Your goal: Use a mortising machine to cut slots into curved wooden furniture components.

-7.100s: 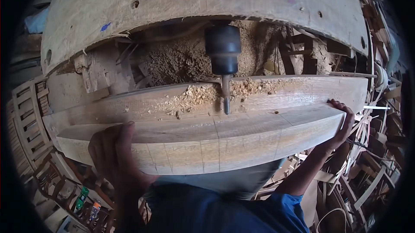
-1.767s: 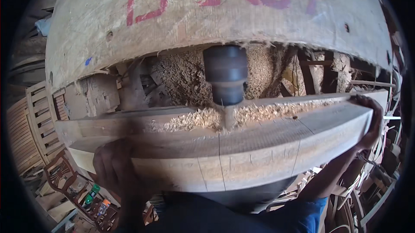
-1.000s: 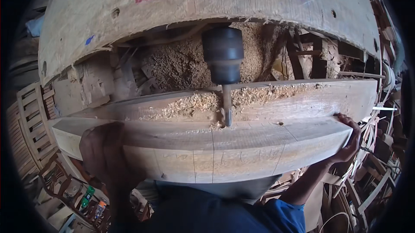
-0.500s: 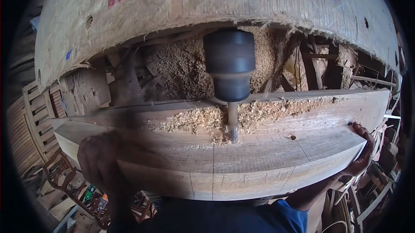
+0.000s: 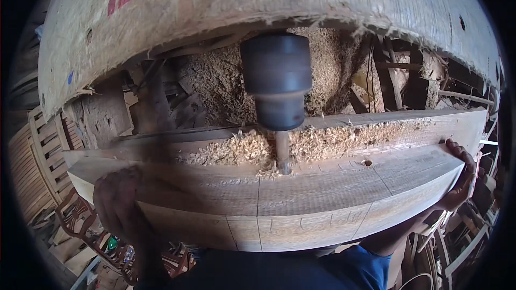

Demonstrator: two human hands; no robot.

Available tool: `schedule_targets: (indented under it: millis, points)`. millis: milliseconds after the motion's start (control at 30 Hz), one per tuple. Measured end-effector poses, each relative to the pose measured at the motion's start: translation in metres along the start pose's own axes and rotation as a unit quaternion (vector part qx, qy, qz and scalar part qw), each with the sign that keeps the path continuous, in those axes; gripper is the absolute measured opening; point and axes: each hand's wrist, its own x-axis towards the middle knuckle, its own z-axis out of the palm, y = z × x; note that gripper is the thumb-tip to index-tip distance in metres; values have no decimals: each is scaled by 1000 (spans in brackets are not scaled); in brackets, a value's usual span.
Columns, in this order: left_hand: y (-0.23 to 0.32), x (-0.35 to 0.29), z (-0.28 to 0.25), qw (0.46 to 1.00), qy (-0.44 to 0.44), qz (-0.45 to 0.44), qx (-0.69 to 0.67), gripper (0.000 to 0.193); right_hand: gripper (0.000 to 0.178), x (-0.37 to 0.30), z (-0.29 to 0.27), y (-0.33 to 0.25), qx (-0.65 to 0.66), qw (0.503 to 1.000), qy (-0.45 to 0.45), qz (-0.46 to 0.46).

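A thick wooden beam [image 5: 312, 198] with pencil lines lies across the middle, its top face and near side showing. My left hand [image 5: 119, 198], in shadow, is closed over the beam's left end, knuckles up. At the opposite end, my right hand [image 5: 462, 174] grips the corner, fingertips on the top edge and palm against the end. A dark drill chuck [image 5: 277, 80] hangs above the beam, blurred as if spinning. Its metal bit [image 5: 282, 150] meets the top face near the far edge, with curled chips around it. Right of the bit is a drilled round hole [image 5: 367, 163].
Behind the beam stands an upright board [image 5: 459, 126], heaped with wood shavings [image 5: 333, 142] along its face. A large, rough-edged plywood panel [image 5: 258, 0] overhangs the chuck. Sawdust and offcuts lie beyond. Slatted wooden frames [image 5: 48, 150] and a carved chair [image 5: 75, 217] are at the left.
The chuck sits slightly closer to the beam, and less of the bit shows. The view has shifted a little. Both hands keep their hold on the beam's ends.
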Motion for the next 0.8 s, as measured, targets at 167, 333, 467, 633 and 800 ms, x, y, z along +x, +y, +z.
schedule_targets:
  millis: [167,333,467,633,800]
  points:
    - [2,2,-2,1000,0,11,-1,31,66,16,5,1,18,999,-36,8]
    - [6,0,-2,1000,4,8,-17,53,64,36,14,7,33,998,-46,4]
    - [13,-8,-1,1000,-3,-19,-3,63,64,48,18,15,130,988,-32,79]
    - [8,-15,-2,1000,-13,-11,-16,77,60,39,22,16,77,994,2,76]
    - [-2,-13,-7,998,-45,0,-31,76,54,-22,31,-11,87,992,59,70]
